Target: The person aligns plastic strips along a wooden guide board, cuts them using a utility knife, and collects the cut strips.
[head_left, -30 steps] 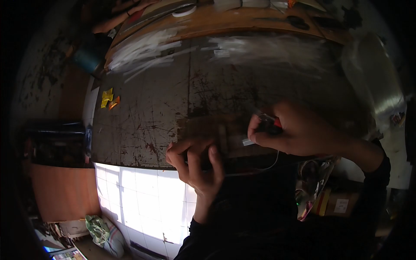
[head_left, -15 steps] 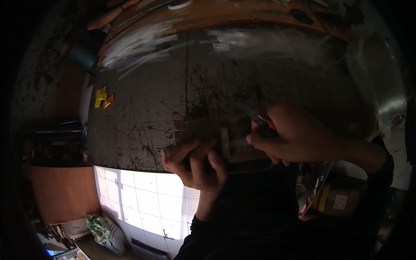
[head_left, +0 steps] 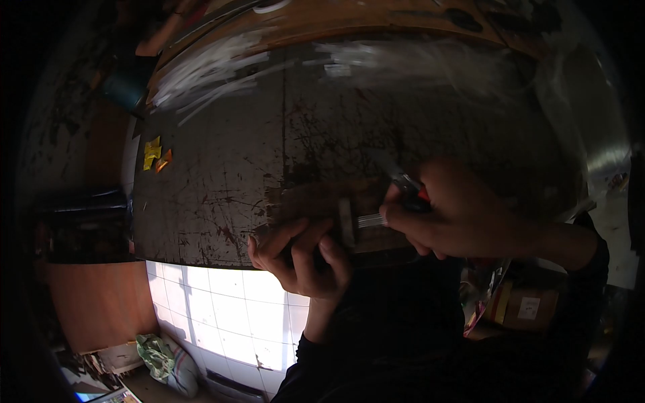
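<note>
My right hand [head_left: 447, 211] is closed round a utility knife [head_left: 411, 191] with a black and red handle. Its grey blade points up and left, clear of the fingers' tips. Several thin pale strips [head_left: 370, 220] run leftward from beneath this hand, toward a short light-coloured bar [head_left: 346, 220] lying across a dark wooden board [head_left: 312, 197]. At the board's near left corner my left hand [head_left: 299, 258] is curled, its fingers gripping there. What lies under its fingertips is hidden in shadow.
The scratched dark table [head_left: 208, 168] carries yellow and orange wrappers [head_left: 154, 154] at left and piles of white strips [head_left: 215, 70] at the back. Scissors [head_left: 463, 19] lie on the far wooden ledge. Clear plastic [head_left: 598, 134] hangs at right; another person's arm [head_left: 161, 33] shows far left.
The knife and my right hand have shifted slightly, and the pale strips beside the bar show more sharply. My left hand stays at the board. The view has tilted a little.
</note>
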### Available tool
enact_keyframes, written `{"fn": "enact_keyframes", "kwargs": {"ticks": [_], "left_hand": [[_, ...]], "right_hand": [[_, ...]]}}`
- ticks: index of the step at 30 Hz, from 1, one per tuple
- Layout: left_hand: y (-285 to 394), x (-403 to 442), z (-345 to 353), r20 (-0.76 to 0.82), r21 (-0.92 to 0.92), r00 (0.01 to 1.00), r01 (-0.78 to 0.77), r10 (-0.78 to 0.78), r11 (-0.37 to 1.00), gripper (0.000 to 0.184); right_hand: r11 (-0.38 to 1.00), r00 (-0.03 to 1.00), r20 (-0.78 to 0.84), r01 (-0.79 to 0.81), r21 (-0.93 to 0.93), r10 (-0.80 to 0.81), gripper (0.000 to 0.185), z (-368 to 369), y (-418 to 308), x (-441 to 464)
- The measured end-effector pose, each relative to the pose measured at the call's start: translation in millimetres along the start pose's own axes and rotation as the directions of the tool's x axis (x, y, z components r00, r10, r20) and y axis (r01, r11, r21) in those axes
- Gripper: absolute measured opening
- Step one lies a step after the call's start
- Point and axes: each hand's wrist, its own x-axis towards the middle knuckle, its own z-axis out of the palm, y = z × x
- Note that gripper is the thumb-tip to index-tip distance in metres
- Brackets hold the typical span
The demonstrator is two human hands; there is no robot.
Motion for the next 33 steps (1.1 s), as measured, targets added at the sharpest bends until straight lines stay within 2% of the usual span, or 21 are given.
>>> {"fn": "enact_keyframes", "kwargs": {"ticks": [7, 10, 12, 16, 18, 21, 23, 24, 26, 27, 29, 33], "left_hand": [[-1.3, -2.3, 0.3, -0.011, -0.003, 1.0, 0.004, -0.004, 1.0, 0.016], [-6.4, -8.4, -2.9, 0.014, -0.039, 0.998, -0.064, 0.065, 0.997, 0.021], [-9.4, -11.0, -3.5, -0.005, 0.067, 0.948, -0.316, 0.317, 0.946, 0.026], [-6.8, -11.3, 2.1, -0.015, 0.123, 0.948, -0.313, 0.318, 0.942, 0.03], [-4.5, -7.8, 0.7, 0.028, 0.157, 0.943, -0.331, 0.331, 0.93, 0.028], [0.5, -6.1, -1.7, 0.071, 0.202, 0.946, -0.324, 0.317, 0.924, 0.027], [3.6, -3.7, -0.8, 0.059, 0.199, 0.946, -0.325, 0.32, 0.925, 0.026], [5.3, -2.9, -0.5, 0.05, 0.201, 0.947, -0.321, 0.318, 0.925, 0.026], [5.7, 0.1, -1.7, 0.074, 0.212, 0.939, -0.343, 0.335, 0.915, 0.026], [5.0, 1.1, -1.9, 0.099, 0.223, 0.93, -0.368, 0.355, 0.902, 0.027], [3.9, -0.4, 0.6, 0.074, 0.205, 0.932, -0.361, 0.354, 0.91, 0.028], [1.6, -0.5, 3.8, 0.023, 0.199, 0.932, -0.359, 0.362, 0.912, 0.031]], "right_hand": [[1.0, 1.0, 0.023, -0.009, 0.017, 0.009, 0.033, 0.9, -1.7, -0.7], [1.0, 1.0, 0.029, 0.01, 0.018, -0.01, 0.034, 1.1, -0.6, -0.3], [1.0, 0.999, 0.031, 0.017, 0.015, -0.017, 0.034, 1.6, 0.7, -0.2], [1.0, 0.999, 0.013, 0.031, 0.004, -0.031, 0.032, 1.9, 3.7, -0.1], [0.999, 0.999, 0.007, 0.035, -0.006, -0.035, 0.031, 1.5, 6.5, 0.3], [0.965, 0.979, -0.054, 0.182, -0.187, -0.195, 0.027, -4.7, 10.9, -2.7], [0.974, 0.997, 0.066, -0.017, -0.224, 0.033, 0.027, -20.7, 5.2, -16.8], [0.974, 0.997, 0.063, -0.022, -0.226, 0.037, 0.027, -29.1, -0.1, -24.8], [0.903, 0.907, 0.017, -0.416, -0.103, 0.42, 0.019, -45.4, -5.0, -40.2], [0.901, 0.906, 0.012, -0.421, -0.103, 0.424, 0.019, -53.1, 4.1, -48.7], [0.906, 0.877, -0.238, -0.422, 0.031, 0.416, 0.019, -73.0, 28.4, -74.4], [0.892, 0.871, -0.193, -0.436, 0.119, 0.452, 0.019, -99.8, 46.0, -106.5]]}}
